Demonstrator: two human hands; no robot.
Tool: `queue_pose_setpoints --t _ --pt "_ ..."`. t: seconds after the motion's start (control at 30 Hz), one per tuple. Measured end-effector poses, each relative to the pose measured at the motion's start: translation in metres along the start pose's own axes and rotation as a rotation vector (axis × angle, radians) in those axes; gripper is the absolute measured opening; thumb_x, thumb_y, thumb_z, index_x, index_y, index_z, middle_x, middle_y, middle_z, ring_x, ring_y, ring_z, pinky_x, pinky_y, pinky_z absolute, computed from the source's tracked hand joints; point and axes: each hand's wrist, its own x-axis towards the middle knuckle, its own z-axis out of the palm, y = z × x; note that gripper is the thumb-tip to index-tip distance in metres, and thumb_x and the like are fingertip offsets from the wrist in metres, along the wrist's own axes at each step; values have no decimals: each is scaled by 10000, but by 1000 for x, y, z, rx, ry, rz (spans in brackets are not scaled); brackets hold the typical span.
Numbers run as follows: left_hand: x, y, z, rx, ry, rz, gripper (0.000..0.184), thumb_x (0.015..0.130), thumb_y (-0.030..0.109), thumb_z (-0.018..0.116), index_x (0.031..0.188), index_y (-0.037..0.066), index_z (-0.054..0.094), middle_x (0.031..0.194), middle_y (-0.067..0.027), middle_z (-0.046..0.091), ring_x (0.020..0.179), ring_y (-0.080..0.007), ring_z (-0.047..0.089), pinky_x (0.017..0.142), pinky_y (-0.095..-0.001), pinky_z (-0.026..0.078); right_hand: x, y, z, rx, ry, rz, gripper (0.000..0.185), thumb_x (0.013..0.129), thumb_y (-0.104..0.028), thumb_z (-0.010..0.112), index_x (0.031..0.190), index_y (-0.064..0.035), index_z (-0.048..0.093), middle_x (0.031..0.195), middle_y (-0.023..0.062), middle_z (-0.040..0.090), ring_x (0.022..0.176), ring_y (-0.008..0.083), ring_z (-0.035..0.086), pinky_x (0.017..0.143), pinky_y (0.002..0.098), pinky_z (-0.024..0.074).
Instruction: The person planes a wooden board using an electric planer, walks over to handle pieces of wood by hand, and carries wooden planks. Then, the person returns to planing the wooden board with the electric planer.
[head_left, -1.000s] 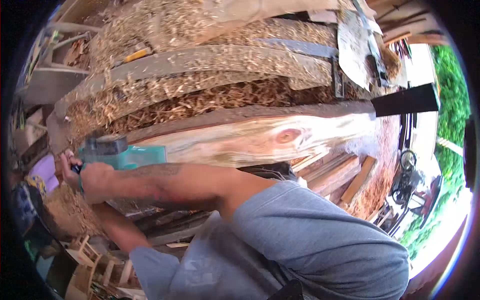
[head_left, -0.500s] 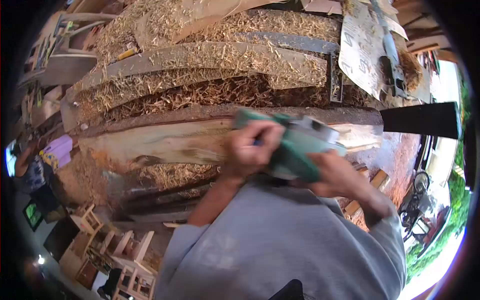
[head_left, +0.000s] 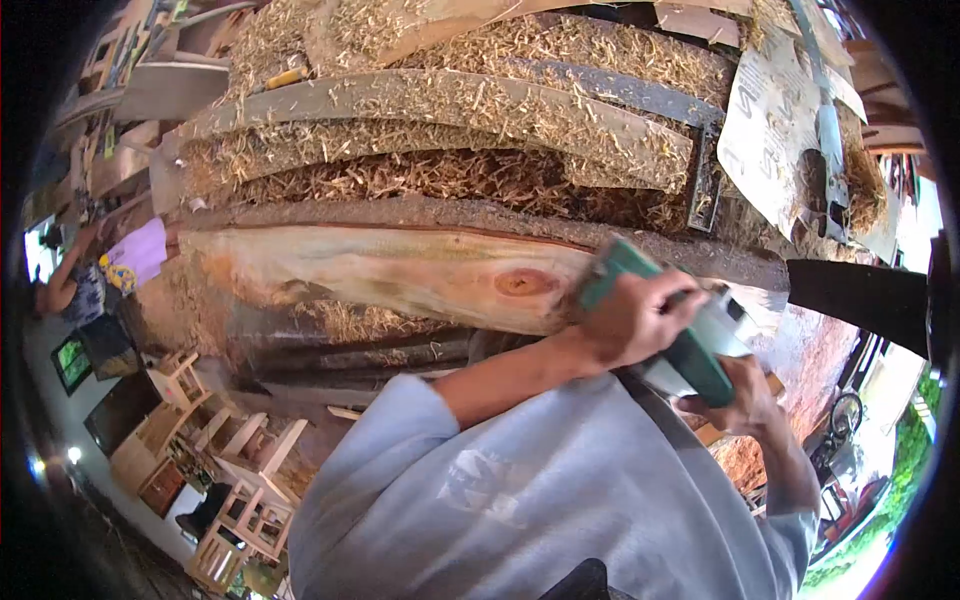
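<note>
A green electric planer rests at the right part of a long pale wooden board with a reddish knot. It is tilted across the board, its front to the upper left. My left hand is closed on the planer's upper front part, partly blurred. At the rear end, my right hand is wrapped round the planer's handle; some of its fingers are hidden behind the tool body.
Beyond the board lie curved wooden pieces covered in shavings, a metal square and a sheet of printed paper. A dark plank end juts out at right. Wooden stools stand lower left. Another person is at far left.
Both hands and the planer have moved right along the board, and the planer has turned. The board's knot and middle, covered before, now show. The view has shifted slightly.
</note>
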Motion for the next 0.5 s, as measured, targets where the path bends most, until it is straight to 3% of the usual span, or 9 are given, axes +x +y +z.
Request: queue_pose_setpoints --t 0.13,0.2,0.5 --pt "-14 7 -84 -55 119 -160 133 917 160 718 950 32 702 718 -28 685 607 -68 636 544 -243 514 46 -76 12 -23 -104 -175 409 732 -334 827 880 6 653 681 188 657 620 357 668 629 434 535" --pt "-21 11 -124 -119 162 -271 145 928 148 707 939 5 689 720 -25 677 603 -66 625 536 -226 498 67 -110 23 -35 -130 -189 404 733 -328 825 882 5 652 679 191 653 626 369 666 630 441 535" --pt "-36 12 -281 -211 219 -285 165 933 129 700 943 -32 669 697 -23 658 589 -59 605 528 -209 470 132 -242 82 -84 -173 -250 406 729 -331 827 852 8 640 655 194 637 615 375 662 607 451 529"
